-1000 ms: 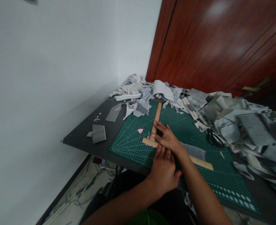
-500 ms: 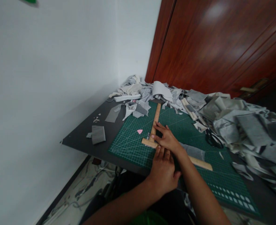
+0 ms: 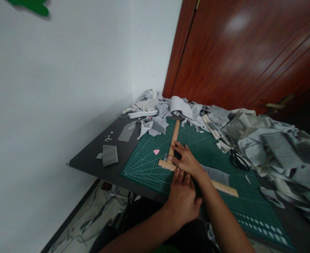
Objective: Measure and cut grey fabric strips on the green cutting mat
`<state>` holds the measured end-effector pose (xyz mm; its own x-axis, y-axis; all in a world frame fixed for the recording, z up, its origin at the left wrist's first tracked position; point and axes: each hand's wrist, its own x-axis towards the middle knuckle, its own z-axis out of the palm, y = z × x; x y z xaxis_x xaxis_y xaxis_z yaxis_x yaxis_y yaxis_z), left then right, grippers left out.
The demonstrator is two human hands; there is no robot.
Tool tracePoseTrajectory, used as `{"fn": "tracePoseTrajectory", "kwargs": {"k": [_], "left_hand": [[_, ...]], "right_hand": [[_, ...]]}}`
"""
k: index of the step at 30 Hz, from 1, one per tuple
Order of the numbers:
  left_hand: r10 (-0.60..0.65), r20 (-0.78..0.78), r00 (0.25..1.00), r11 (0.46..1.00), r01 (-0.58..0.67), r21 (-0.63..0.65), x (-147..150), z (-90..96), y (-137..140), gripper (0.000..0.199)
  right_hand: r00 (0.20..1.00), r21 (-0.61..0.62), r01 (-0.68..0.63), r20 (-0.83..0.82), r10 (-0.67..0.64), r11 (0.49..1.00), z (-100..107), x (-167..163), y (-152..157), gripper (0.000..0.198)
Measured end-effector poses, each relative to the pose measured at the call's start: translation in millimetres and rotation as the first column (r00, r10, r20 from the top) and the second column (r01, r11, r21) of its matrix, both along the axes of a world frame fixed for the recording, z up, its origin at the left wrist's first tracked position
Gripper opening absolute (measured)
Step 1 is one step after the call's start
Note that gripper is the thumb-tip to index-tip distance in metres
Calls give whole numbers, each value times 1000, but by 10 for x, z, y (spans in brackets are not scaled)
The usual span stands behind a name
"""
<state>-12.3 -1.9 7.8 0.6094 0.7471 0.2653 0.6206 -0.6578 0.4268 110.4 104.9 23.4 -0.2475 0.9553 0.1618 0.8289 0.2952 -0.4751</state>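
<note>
My right hand has its fingers spread and presses down on a wooden ruler that runs away from me over the green cutting mat. A second wooden ruler lies across its near end; whether the two are joined is hidden. My left hand lies below the right one, palm down, with fingertips on the near edge of the crosswise ruler and the thumb out to the right. Grey fabric shows beside that ruler, right of my right wrist. A small grey bit peeks out left of the upright ruler.
A pink triangular piece rests on the mat. Black scissors lie at the right, near a large heap of fabric scraps. More scraps line the back. A folded grey cloth sits on the dark table.
The view has tilted up slightly, so the table sits a little lower in the picture. Both hands and rulers hold nearly the same places on the mat.
</note>
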Motion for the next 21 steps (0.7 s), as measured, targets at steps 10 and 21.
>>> {"fn": "tracePoseTrajectory", "kwargs": {"k": [10,21], "left_hand": [[0,-11,1000,1000,0,-24,-2,37,-3,73],[2,-34,999,1000,-2,-10,4,39,0,72]], "right_hand": [[1000,-4,-7,-20,7,1000,2,3,-5,60],[999,29,0,38,-1,1000,33,-13,-26,54]]}}
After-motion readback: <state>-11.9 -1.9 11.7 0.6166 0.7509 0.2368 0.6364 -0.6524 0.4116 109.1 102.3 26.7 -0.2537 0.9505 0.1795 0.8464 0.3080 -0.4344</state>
